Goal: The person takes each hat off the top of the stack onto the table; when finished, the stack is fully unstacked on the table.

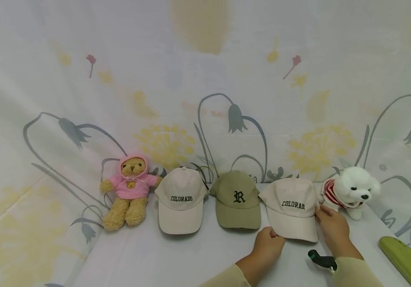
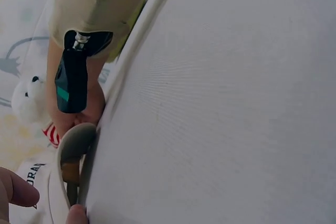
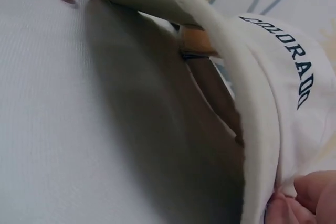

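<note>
A cream baseball cap (image 1: 293, 191) lettered COLORADO stands on the white surface at the right of a row of caps. My left hand (image 1: 267, 248) pinches the left corner of its brim, its fingers curled at the edge. On the cap's other side, my right hand (image 1: 334, 231) grips the lower edge of the crown where it meets the brim. Thumb and fingers (image 3: 310, 190) pinch the fabric there in the right wrist view. The brim (image 3: 254, 114) arches above the surface, showing the shaded inside and a tan strap piece (image 3: 197, 41).
An olive cap (image 1: 237, 195) and another cream COLORADO cap (image 1: 180, 199) stand to the left, then a teddy bear (image 1: 130, 187) in a pink hoodie. A white plush dog (image 1: 357, 187) sits beside my right hand. A green elongated case (image 1: 406, 259) lies at the right edge.
</note>
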`<state>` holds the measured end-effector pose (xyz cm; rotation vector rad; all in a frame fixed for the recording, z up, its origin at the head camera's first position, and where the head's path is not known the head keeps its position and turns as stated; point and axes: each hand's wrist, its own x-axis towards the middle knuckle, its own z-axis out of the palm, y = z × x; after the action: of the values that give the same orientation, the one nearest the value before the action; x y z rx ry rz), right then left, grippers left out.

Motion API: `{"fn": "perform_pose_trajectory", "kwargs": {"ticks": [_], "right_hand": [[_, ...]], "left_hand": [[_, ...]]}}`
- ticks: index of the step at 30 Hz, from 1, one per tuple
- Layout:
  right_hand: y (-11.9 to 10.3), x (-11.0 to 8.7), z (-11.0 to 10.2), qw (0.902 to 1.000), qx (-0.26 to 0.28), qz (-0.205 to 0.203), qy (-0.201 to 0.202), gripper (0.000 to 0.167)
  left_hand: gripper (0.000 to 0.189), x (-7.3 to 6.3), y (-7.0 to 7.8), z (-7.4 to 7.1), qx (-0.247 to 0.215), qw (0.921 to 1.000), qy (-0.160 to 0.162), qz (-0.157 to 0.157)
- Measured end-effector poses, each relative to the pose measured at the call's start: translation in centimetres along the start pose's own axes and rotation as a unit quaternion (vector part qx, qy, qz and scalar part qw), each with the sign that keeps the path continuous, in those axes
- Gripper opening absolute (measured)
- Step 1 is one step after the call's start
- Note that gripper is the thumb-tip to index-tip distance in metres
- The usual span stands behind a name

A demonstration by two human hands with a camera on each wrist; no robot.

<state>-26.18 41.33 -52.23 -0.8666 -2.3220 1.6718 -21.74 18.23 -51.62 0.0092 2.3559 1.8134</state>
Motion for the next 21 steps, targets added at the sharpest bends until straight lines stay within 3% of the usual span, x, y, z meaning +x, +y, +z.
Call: {"fn": "perform_pose_trajectory", "kwargs": {"ticks": [3, 8, 12, 21], "right_hand": [[0.2, 0.1, -0.3, 0.9996, 0.004, 0.006, -0.027, 0.061], [0.1, 0.0, -0.7, 0.9969, 0.005, 0.000, -0.078, 0.064], [0.0, 0.0, -0.9, 0.9946, -0.005, -0.007, -0.103, 0.063], [-0.2, 0.3, -1.2, 0.9842, 0.045, -0.018, -0.170, 0.062]], "left_hand": [[0.011, -0.1, -0.2, -0.3, -0.007, 0.9998, -0.014, -0.011], [0.047, 0.3, -0.9, -0.6, -0.032, 0.9983, -0.035, -0.033], [0.042, 0.6, -1.4, -0.5, -0.051, 0.9973, -0.041, -0.032], [0.037, 0.7, -1.4, -1.0, -0.073, 0.9941, -0.067, -0.045]]}}
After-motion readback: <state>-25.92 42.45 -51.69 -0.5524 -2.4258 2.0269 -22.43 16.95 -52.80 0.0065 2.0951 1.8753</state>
